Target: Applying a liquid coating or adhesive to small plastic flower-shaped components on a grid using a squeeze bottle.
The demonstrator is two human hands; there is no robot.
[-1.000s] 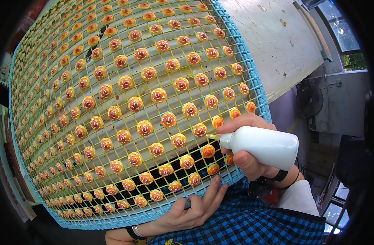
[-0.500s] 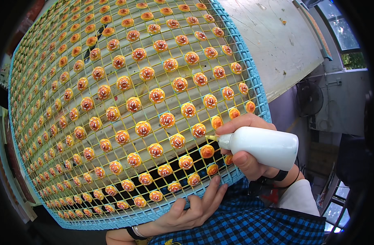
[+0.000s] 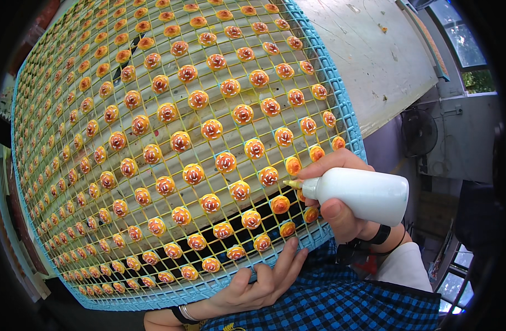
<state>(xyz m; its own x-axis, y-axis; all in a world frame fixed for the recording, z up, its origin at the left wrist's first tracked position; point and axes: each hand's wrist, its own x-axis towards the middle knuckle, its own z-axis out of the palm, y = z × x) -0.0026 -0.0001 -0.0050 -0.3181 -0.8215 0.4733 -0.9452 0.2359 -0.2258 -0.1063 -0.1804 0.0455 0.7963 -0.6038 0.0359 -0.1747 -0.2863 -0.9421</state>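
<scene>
A large blue-rimmed mesh rack (image 3: 341,94) carries rows of small round bun-shaped pieces (image 3: 226,162), orange-yellow with browner tops. Most nearby ones bear white dashes. Several by my right hand, such as the plain bun-shaped piece (image 3: 280,204), show none. My right hand (image 3: 341,215) is closed round a white squeeze bottle (image 3: 366,196), tilted with its yellowish nozzle (image 3: 291,183) pointing left. The nozzle tip sits just right of a marked bun-shaped piece (image 3: 268,176), seemingly a little apart. My left hand (image 3: 264,284) rests on the rack's near rim, fingers partly bent and apart, the thumb hidden.
Beneath the rack lies a pale, stained surface (image 3: 170,71). A worn grey tabletop (image 3: 374,55) stretches beyond its right edge. Farther right stand a dark fan (image 3: 419,132) and a window (image 3: 457,38). A blue checked cloth (image 3: 330,298) covers my lap.
My right hand has shifted slightly right and up with the squeeze bottle, drawing its nozzle away from the marked piece. My left hand and the rack look still.
</scene>
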